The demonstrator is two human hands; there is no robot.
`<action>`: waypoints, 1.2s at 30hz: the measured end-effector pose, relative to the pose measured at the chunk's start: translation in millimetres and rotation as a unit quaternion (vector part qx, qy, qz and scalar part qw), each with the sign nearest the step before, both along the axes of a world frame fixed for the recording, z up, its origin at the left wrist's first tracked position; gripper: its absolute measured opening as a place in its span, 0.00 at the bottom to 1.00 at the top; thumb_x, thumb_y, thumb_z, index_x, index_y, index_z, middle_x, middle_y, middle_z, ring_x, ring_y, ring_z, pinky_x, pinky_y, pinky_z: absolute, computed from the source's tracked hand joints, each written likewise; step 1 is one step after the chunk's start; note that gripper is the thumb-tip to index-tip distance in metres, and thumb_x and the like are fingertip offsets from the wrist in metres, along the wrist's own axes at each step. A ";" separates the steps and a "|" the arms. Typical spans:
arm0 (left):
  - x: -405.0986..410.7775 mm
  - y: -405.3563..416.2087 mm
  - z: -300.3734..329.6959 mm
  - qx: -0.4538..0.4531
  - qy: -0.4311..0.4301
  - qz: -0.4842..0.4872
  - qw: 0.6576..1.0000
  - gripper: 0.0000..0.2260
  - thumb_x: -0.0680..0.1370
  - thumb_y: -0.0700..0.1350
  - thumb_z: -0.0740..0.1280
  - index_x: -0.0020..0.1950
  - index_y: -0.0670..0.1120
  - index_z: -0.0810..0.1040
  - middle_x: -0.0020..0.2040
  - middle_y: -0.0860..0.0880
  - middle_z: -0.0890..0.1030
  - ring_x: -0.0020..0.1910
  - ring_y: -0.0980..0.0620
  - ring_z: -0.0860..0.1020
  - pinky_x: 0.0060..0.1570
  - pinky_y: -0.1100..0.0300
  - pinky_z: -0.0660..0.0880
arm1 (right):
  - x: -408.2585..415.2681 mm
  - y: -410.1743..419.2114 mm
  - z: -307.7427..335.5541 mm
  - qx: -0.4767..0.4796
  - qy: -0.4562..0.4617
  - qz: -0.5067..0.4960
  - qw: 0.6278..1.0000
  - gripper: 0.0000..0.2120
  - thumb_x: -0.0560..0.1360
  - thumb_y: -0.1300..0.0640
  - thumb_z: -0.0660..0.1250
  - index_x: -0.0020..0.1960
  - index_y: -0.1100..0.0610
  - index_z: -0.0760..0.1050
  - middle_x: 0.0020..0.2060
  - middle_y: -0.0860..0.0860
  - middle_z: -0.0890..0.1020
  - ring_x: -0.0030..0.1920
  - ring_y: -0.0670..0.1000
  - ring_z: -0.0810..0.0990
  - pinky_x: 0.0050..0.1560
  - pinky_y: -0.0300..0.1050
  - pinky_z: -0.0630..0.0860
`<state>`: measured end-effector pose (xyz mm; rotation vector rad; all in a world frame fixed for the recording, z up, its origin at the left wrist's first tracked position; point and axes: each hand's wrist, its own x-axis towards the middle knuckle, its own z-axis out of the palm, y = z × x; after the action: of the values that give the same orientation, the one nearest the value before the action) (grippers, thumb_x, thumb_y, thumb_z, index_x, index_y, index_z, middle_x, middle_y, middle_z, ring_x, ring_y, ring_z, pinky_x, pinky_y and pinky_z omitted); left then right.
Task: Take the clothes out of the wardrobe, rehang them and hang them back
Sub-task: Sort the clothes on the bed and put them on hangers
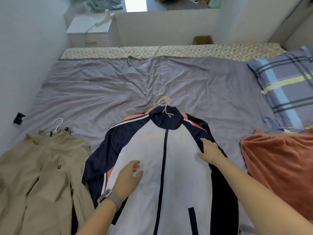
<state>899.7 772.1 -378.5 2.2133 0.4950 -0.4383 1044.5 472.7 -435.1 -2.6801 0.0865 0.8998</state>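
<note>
1. Currently left hand (129, 177) lies on the white-and-navy jacket (152, 167) left panel, fingers relaxed, gripping nothing.
2. Right hand (210, 150) presses flat at its right shoulder seam, fingers straight.
3. Jacket zipped, on stacked hangers (163, 103), probably over other garments.
4. Left: tan jacket (42, 167). Right: orange blanket (279, 163). Bare sheet (118, 92) beyond.

Place: my bedroom at home.
Bed: wide bed (118, 85) with a wrinkled grey sheet before me.
Pillow: plaid pillow (286, 87) on it.
Nightstand: white nightstand (88, 29) beyond.
</note>
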 end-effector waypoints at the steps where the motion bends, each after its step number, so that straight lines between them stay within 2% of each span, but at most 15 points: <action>1: 1.8 1.3 -2.7 0.005 -0.002 0.009 1.000 0.16 0.77 0.41 0.66 0.65 0.46 0.71 0.57 0.52 0.74 0.54 0.55 0.74 0.52 0.66 0.68 | 12.2 1.8 -9.8 0.005 -0.002 0.010 1.000 0.34 0.72 0.56 0.67 0.75 0.57 0.58 0.67 0.56 0.71 0.68 0.60 0.68 0.64 0.54 0.70; 5: -0.9 14.4 -7.5 0.035 -0.033 0.055 0.997 0.15 0.77 0.38 0.65 0.63 0.46 0.73 0.57 0.51 0.71 0.52 0.55 0.75 0.47 0.68 0.69 | 44.8 19.3 -31.5 0.027 -0.104 0.059 0.992 0.25 0.71 0.63 0.65 0.67 0.57 0.70 0.60 0.54 0.77 0.60 0.58 0.75 0.56 0.51 0.74; 7: -8.0 26.0 -11.0 0.057 -0.042 0.081 0.994 0.13 0.77 0.37 0.65 0.61 0.47 0.74 0.56 0.51 0.72 0.50 0.58 0.75 0.43 0.72 0.70 | 61.5 25.1 -39.1 0.006 -0.168 0.068 0.984 0.30 0.69 0.62 0.68 0.70 0.58 0.65 0.64 0.56 0.74 0.64 0.59 0.71 0.61 0.53 0.71; 9: -21.6 36.5 -17.4 0.079 -0.033 0.099 0.991 0.12 0.77 0.37 0.64 0.59 0.46 0.75 0.56 0.51 0.72 0.48 0.59 0.75 0.40 0.73 0.69 | 76.8 24.8 -47.9 -0.025 -0.116 0.045 0.992 0.41 0.69 0.55 0.71 0.76 0.58 0.53 0.71 0.58 0.66 0.70 0.61 0.64 0.69 0.57 0.64; 11: -40.0 45.7 -27.2 0.096 -0.009 0.114 0.989 0.12 0.77 0.36 0.64 0.59 0.45 0.75 0.56 0.50 0.73 0.48 0.58 0.75 0.40 0.71 0.69 | 88.1 23.1 -53.8 -0.012 -0.019 0.002 1.000 0.45 0.69 0.48 0.72 0.77 0.55 0.49 0.71 0.57 0.66 0.71 0.62 0.62 0.69 0.60 0.62; 13: -63.5 56.5 -40.8 0.110 0.016 0.135 0.985 0.13 0.76 0.36 0.65 0.59 0.44 0.75 0.56 0.48 0.74 0.49 0.54 0.75 0.44 0.67 0.70 | 90.1 24.8 -57.4 0.004 0.011 -0.026 1.000 0.40 0.69 0.42 0.71 0.74 0.54 0.58 0.67 0.58 0.69 0.68 0.63 0.65 0.65 0.61 0.66; 16: -106.1 74.3 -70.4 0.144 0.087 0.172 0.971 0.13 0.75 0.38 0.65 0.60 0.44 0.75 0.54 0.42 0.76 0.53 0.47 0.75 0.53 0.58 0.71 | 77.1 34.6 -57.3 0.003 -0.092 -0.046 0.995 0.29 0.70 0.38 0.66 0.63 0.55 0.70 0.57 0.58 0.75 0.61 0.64 0.70 0.58 0.58 0.69; 19: -142.3 80.7 -90.8 0.136 0.190 0.217 0.948 0.14 0.78 0.42 0.61 0.64 0.45 0.74 0.58 0.41 0.76 0.64 0.43 0.67 0.58 0.57 0.64 | 49.2 42.0 -57.1 -0.002 -0.203 -0.030 0.979 0.21 0.74 0.42 0.65 0.57 0.58 0.74 0.53 0.61 0.75 0.57 0.65 0.71 0.56 0.60 0.70; 21: -159.8 83.5 -99.0 0.098 0.237 0.213 0.943 0.16 0.80 0.45 0.60 0.67 0.48 0.72 0.62 0.44 0.74 0.63 0.46 0.68 0.60 0.61 0.64 | 25.3 47.8 -51.2 0.048 -0.256 -0.013 0.965 0.15 0.75 0.45 0.65 0.49 0.57 0.76 0.46 0.57 0.78 0.50 0.62 0.74 0.49 0.55 0.73; 23: -174.9 92.1 -109.2 0.062 0.271 0.199 0.940 0.18 0.79 0.46 0.59 0.69 0.49 0.70 0.67 0.45 0.71 0.64 0.48 0.69 0.64 0.62 0.64 | -2.4 57.5 -40.6 0.133 -0.246 -0.025 0.960 0.16 0.74 0.45 0.64 0.35 0.55 0.70 0.32 0.51 0.75 0.38 0.58 0.75 0.37 0.48 0.70; 25: -187.6 102.8 -125.9 0.047 0.305 0.168 0.936 0.20 0.79 0.50 0.59 0.71 0.51 0.68 0.71 0.46 0.68 0.69 0.46 0.66 0.70 0.55 0.62 | -29.7 70.8 -28.4 0.170 -0.203 -0.043 0.963 0.21 0.75 0.44 0.63 0.30 0.56 0.66 0.24 0.51 0.70 0.30 0.57 0.73 0.32 0.45 0.65; 28: -183.7 102.4 -126.3 0.037 0.297 0.148 0.943 0.21 0.80 0.52 0.60 0.71 0.49 0.67 0.71 0.46 0.68 0.69 0.46 0.68 0.66 0.59 0.64 | -68.0 92.1 -4.3 0.189 -0.164 -0.003 0.968 0.25 0.77 0.45 0.64 0.30 0.62 0.66 0.22 0.56 0.67 0.26 0.53 0.67 0.29 0.46 0.60; 31: -177.7 105.1 -123.2 0.048 0.289 0.132 0.947 0.19 0.79 0.50 0.61 0.66 0.40 0.71 0.62 0.42 0.73 0.60 0.45 0.73 0.56 0.60 0.68 | -100.9 110.7 24.8 0.196 -0.140 0.024 0.970 0.26 0.76 0.45 0.66 0.28 0.57 0.59 0.22 0.52 0.61 0.26 0.49 0.61 0.30 0.45 0.56; 33: -180.2 115.6 -113.3 0.080 0.293 0.132 0.944 0.16 0.78 0.48 0.61 0.60 0.38 0.74 0.57 0.42 0.75 0.54 0.45 0.74 0.51 0.59 0.70 | -119.7 120.1 46.3 0.228 -0.129 0.008 0.965 0.26 0.76 0.47 0.67 0.28 0.55 0.57 0.23 0.49 0.60 0.26 0.48 0.59 0.31 0.44 0.55; 36: -201.3 143.6 -92.5 0.113 0.317 0.128 0.933 0.16 0.77 0.47 0.58 0.55 0.38 0.77 0.60 0.41 0.76 0.57 0.42 0.74 0.53 0.57 0.71 | -143.9 132.2 84.7 0.245 -0.120 -0.001 0.962 0.27 0.76 0.48 0.68 0.27 0.53 0.56 0.21 0.45 0.57 0.24 0.46 0.56 0.30 0.43 0.54</action>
<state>698.4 915.7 -471.0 2.1463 1.2146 -1.0022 900.6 604.9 -350.4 -2.2944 -0.1688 0.5029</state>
